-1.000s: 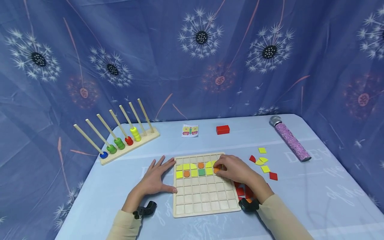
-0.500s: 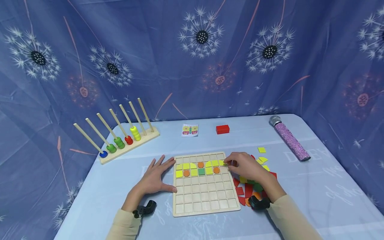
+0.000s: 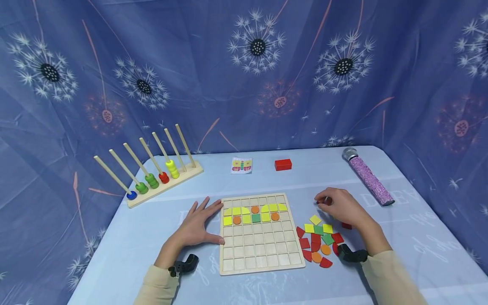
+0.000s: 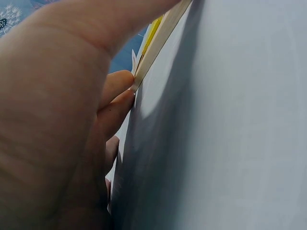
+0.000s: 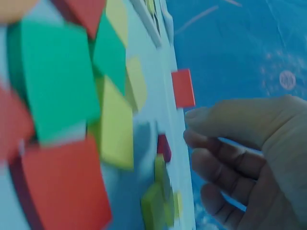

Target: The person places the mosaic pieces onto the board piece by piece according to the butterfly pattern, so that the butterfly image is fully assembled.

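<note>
All fingers spread apart, left hand (image 3: 199,228) touches pale wooden square grid board (image 3: 259,248); right hand (image 3: 343,206), empty, fingers loosely bent, hovers near small red tile (image 5: 164,147).

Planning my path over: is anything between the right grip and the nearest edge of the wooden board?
Nothing visible stands straight across between the right grip and the wooden board. The loose tiles lie just off that line, on the person's side.

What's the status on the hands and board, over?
Left hand touching grid board; right hand hovering, apparently empty. Grid board partly tiled. Loose tiles beside it, not blocking.
</note>
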`<state>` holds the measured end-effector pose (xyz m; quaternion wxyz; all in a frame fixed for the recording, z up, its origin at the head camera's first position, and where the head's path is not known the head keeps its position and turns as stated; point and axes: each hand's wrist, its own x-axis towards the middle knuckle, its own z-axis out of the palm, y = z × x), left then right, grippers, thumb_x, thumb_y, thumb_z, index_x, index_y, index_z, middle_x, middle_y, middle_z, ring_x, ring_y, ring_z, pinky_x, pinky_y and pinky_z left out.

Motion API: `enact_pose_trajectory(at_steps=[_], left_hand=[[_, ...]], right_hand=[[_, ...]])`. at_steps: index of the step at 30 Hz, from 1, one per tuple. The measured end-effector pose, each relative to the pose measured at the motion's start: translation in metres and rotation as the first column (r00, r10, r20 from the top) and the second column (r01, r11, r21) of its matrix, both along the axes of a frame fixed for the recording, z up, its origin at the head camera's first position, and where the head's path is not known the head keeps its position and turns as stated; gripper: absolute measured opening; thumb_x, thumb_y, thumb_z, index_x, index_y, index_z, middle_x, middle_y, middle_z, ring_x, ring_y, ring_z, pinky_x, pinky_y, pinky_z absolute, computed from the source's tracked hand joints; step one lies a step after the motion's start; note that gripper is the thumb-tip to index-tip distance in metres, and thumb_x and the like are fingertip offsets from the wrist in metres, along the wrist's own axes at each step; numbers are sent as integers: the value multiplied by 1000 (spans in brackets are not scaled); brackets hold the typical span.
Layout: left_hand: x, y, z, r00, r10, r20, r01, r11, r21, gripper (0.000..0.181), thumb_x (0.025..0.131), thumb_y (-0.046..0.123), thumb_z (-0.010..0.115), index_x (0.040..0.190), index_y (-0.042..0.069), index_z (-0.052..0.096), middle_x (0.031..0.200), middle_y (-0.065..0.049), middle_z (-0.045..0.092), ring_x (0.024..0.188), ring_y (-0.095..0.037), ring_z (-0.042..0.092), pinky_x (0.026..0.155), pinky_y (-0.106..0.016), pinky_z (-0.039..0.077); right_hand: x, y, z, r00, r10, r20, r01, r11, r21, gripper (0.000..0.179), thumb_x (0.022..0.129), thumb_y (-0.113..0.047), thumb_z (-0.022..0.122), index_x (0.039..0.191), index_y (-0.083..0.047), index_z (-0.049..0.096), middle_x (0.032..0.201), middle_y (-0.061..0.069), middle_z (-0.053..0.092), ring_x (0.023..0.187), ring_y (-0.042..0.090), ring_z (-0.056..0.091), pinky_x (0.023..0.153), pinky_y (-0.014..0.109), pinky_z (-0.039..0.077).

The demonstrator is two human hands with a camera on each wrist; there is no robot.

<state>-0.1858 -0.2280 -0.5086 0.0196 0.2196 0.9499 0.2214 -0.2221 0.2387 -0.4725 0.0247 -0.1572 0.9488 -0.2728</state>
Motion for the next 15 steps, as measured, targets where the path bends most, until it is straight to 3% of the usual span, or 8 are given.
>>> enact_pose_trajectory(at_steps=[8,15], left_hand=[[0,0,-1,1000,1,-16,-1,1000,8,113,56,79,72,149,22,40,154,8,31,145,-26,10,114,-52,2],[-1,0,-3,1000,17,16,-17,1000,-13,115,55,82,69,150,25,37,155,12,27,145,-23,6,114,-49,-1]], right_hand=[[0,25,-5,993,-68,99,62,996,64,30,81,-20,78,107,-8,71,88,1,60,83,22,54,75,42,53],[0,27,-10,994,-64,86,58,996,72,29,78,-24,81,102,-9,72,85,1,57,81,21,54,74,43,52]])
